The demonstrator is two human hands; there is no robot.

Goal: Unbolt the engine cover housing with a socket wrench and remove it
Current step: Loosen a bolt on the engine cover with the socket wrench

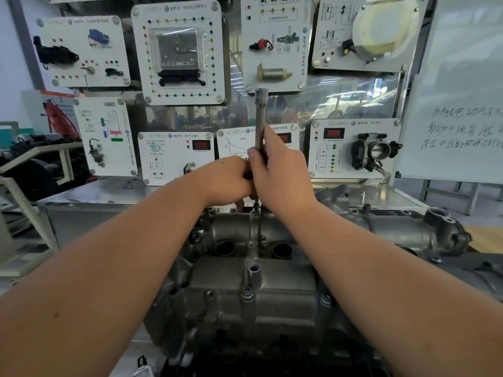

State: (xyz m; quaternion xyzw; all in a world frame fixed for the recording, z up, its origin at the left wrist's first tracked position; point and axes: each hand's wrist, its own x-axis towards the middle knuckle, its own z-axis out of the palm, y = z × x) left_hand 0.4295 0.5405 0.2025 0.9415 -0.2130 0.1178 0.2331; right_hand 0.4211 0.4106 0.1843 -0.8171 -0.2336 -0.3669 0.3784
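A grey cast-metal engine cover housing (258, 297) lies in front of me, with two round wells and several bolts along its top. A long steel socket wrench (260, 118) stands upright over the housing's far edge. My right hand (280, 172) grips its shaft, fingers curled round it. Pressed against the right hand, my left hand (228, 180) curls round the lower part of the tool, which it hides. Below both hands the tool's tip (255, 206) meets a bolt at the far edge.
A metal bench (109, 194) carries the engine. Behind it stands a wall of white training panels (179, 53) with mounted car parts, close to the wrench's top. A whiteboard (460, 104) stands at the right. A second cast part (441, 229) lies at the right.
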